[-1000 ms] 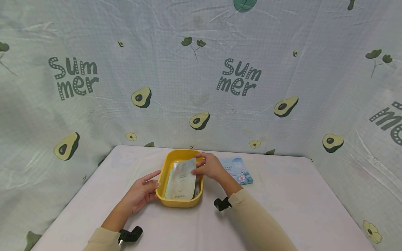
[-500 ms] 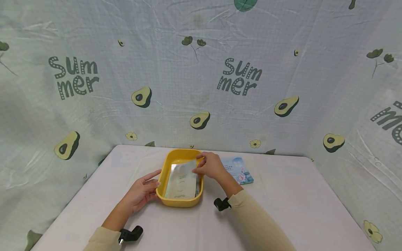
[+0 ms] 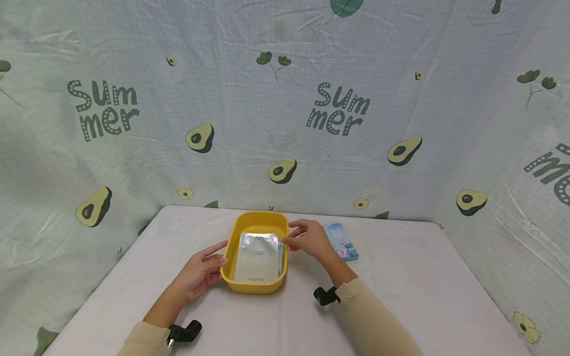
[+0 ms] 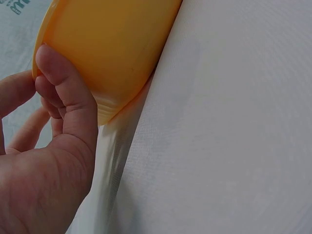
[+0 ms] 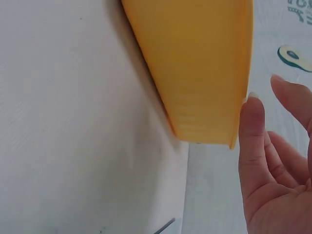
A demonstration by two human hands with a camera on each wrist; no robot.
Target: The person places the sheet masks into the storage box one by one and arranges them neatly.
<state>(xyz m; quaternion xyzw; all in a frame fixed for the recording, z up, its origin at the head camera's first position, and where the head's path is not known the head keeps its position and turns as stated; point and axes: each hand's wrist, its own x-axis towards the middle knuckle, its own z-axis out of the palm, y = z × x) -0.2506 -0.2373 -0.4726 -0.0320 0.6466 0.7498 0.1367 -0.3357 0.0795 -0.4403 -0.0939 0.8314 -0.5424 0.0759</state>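
A yellow plastic basin (image 3: 254, 288) stands on the table, holding a silver-beige face mask sachet (image 3: 257, 262) lettered "PMPM". The sachet lies flat, shiny end away from me, over a bluish packet (image 3: 281, 257) whose edge shows at its right. My left hand (image 3: 202, 274) holds the basin's left rim, thumb at the edge and other fingers against the outer wall, as the left wrist view shows. My right hand (image 3: 309, 240) is at the right rim with thumb and fingers apart and nothing between them; one fingertip (image 5: 252, 100) meets the rim in the right wrist view.
A blue flowered packet (image 3: 343, 244) lies on the table right of the basin, partly hidden by the right hand. White cloth covers the table (image 3: 401, 287). A printed curtain (image 3: 240, 109) hangs behind and at both sides.
The right hand has let go of the PMPM sachet and drawn right to the rim. The sachet, earlier raised at its far right corner, has settled flat. The left hand has stayed put.
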